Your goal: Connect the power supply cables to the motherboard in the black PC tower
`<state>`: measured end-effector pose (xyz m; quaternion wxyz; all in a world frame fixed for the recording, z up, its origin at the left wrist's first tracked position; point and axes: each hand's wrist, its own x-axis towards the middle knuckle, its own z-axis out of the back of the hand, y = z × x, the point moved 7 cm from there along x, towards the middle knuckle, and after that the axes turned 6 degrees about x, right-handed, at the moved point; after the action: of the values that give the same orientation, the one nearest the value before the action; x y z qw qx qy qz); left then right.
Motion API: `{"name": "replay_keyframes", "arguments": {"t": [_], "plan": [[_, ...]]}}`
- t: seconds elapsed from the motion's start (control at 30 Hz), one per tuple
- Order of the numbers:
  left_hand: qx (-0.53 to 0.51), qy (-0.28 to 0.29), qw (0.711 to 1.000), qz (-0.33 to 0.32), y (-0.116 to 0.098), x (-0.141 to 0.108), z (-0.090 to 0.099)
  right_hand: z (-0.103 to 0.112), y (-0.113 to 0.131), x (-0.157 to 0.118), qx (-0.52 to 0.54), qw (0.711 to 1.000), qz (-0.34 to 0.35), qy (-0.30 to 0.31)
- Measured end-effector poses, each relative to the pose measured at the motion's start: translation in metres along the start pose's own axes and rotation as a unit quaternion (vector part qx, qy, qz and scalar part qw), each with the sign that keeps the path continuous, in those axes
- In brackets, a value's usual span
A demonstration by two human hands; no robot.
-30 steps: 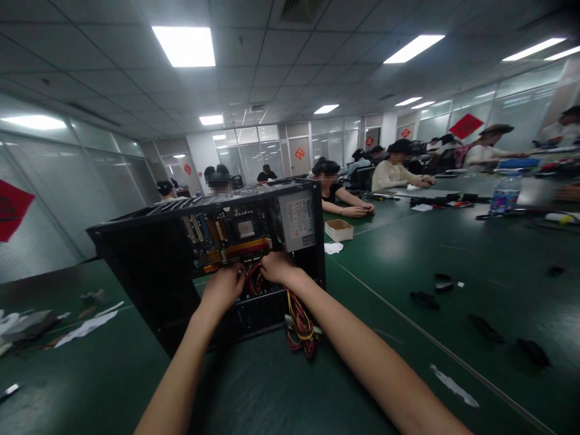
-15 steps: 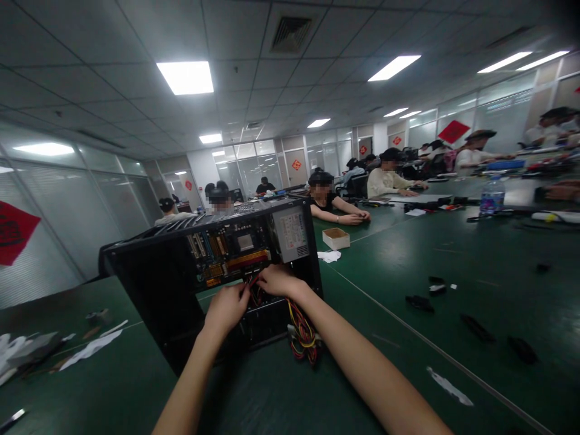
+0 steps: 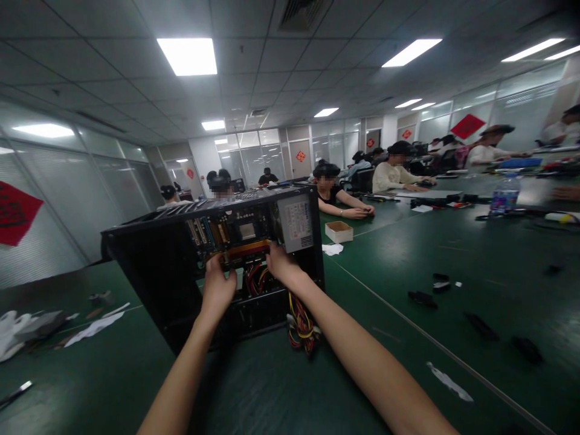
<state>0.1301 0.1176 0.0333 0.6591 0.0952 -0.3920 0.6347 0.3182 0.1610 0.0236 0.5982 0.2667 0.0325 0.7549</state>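
the case (image 3: 156, 275) stands on the tabletop (image 3: 389, 272), directly ahead of the hands, with its open side facing the person. inside it, the board (image 3: 233, 225) carries the orange slots (image 3: 248, 248), whose long axis runs left to right, tilted slightly up toward the right. governing relation: the slots lie between the two hands, one hand at each end. the left hand (image 3: 217, 284) is at the lower left end, thumb spread away from the fingers; its fingertips are against or just in front of the board, and contact cannot be confirmed. the right hand (image 3: 283, 266) is at the right end, below the power unit (image 3: 296, 222), fingers bunched and blurred; whether it pinches anything cannot be told. neither hand is clearly nearer. the cables (image 3: 255, 279) sit below the slots, in the gap between the hands; the bundle (image 3: 302, 329) hangs outside the case, under the right forearm. compared with half a second earlier, the hands are farther apart and higher against the board; then, they met at the cables, which now show uncovered.
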Motion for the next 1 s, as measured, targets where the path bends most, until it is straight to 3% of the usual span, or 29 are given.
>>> {"name": "replay_keyframes", "arguments": {"t": [0.13, 0.37, 0.63, 1.0], "plan": [[-0.039, 0.020, 0.999, 0.020, 0.004, 0.003, -0.004, 0.004, -0.004, 0.003, 0.043, 0.996, -0.010, -0.078], [-0.164, 0.034, 0.984, 0.050, 0.016, 0.008, -0.008, -0.005, -0.010, 0.009, 0.085, 0.995, -0.020, -0.050], [-0.217, 0.038, 0.974, 0.054, 0.024, 0.010, -0.014, -0.004, -0.018, 0.014, 0.166, 0.982, 0.021, -0.087], [-0.288, 0.007, 0.956, 0.062, 0.029, 0.012, -0.014, -0.009, -0.026, 0.017, 0.224, 0.966, 0.018, -0.129]]}}
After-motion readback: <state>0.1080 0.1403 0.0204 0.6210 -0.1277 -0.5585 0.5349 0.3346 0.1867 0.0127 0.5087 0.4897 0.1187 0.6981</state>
